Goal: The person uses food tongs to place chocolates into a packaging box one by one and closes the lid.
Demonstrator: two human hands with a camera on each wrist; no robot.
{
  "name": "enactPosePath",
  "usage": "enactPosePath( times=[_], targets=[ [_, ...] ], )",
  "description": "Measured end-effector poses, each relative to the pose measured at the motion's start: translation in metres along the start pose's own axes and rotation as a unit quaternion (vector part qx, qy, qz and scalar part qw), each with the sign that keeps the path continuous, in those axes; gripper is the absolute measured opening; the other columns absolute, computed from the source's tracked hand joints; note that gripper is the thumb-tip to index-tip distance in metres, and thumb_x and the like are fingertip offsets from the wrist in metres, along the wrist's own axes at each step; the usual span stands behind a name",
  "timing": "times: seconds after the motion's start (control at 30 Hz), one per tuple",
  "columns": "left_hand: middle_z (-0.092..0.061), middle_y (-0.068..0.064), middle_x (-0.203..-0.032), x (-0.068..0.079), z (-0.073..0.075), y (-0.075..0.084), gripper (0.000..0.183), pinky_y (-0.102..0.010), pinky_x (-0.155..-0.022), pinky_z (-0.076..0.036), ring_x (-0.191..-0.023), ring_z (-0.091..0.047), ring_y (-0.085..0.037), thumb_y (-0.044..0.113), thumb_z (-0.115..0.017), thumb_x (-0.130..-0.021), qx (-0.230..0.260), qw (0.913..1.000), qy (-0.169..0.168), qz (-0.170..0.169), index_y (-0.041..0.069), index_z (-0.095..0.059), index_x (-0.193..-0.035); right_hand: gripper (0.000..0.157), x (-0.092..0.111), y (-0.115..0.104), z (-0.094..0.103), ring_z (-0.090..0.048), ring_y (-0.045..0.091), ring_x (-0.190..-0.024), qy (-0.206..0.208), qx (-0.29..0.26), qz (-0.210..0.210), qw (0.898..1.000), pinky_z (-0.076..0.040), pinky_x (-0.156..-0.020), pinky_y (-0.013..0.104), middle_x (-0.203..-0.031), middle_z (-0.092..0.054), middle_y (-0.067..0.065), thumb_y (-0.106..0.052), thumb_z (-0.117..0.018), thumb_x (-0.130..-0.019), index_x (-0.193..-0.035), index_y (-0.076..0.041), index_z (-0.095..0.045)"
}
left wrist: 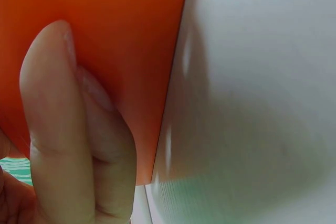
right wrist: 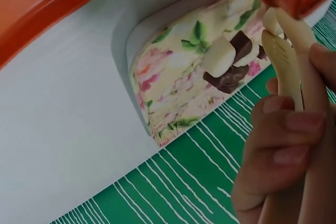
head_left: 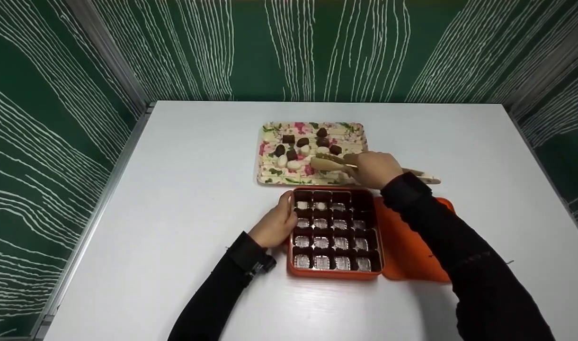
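Note:
My left hand [head_left: 273, 224] grips the left side of an orange box [head_left: 335, 273], with fingers [left wrist: 56, 98] against its outer wall. Inside is a dark brown divided insert with silvery cell bottoms; two white chocolates [head_left: 302, 205] sit in its far row. My right hand [head_left: 377, 169] holds wooden tongs [head_left: 327, 164] low over a flowered tray [head_left: 272, 174]. At the tong tips a pale rounded piece [right wrist: 271, 20] shows in the right wrist view. Dark chocolates [head_left: 289, 139] and white chocolates [head_left: 293, 165] lie loose on the tray.
An orange lid [head_left: 402, 251] lies flat to the right of the box, partly under the right forearm. The tray stands just beyond the box on the white table [head_left: 189, 189]. Green panels with white lines [head_left: 251, 52] rise at the table's back and sides.

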State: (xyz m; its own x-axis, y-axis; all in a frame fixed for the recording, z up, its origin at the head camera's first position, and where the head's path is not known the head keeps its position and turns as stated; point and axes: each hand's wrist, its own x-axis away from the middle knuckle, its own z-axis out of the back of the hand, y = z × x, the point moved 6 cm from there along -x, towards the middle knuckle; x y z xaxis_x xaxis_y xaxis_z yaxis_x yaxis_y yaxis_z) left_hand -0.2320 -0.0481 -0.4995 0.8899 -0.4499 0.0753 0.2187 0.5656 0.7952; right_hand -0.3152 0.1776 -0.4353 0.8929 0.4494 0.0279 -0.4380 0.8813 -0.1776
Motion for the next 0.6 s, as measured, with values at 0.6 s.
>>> enactPosePath(
  times=[0.6],
  targets=[
    [-0.055, -0.035, -0.139, 0.0, -0.001, -0.002, 0.062, -0.05, -0.111, -0.043, -0.128, -0.056, -0.043, 0.016, -0.043, -0.105, 0.007, 1.0, 0.002, 0.002, 0.0, -0.017, -0.159, 0.04, 0.092, 0.004, 0.046, -0.071, 0.031, -0.087, 0.034, -0.003, 0.076, 0.996, -0.058, -0.073, 0.05, -0.109, -0.075, 0.015, -0.03, -0.068, -0.1, -0.135, -0.01, -0.069]
  ],
)
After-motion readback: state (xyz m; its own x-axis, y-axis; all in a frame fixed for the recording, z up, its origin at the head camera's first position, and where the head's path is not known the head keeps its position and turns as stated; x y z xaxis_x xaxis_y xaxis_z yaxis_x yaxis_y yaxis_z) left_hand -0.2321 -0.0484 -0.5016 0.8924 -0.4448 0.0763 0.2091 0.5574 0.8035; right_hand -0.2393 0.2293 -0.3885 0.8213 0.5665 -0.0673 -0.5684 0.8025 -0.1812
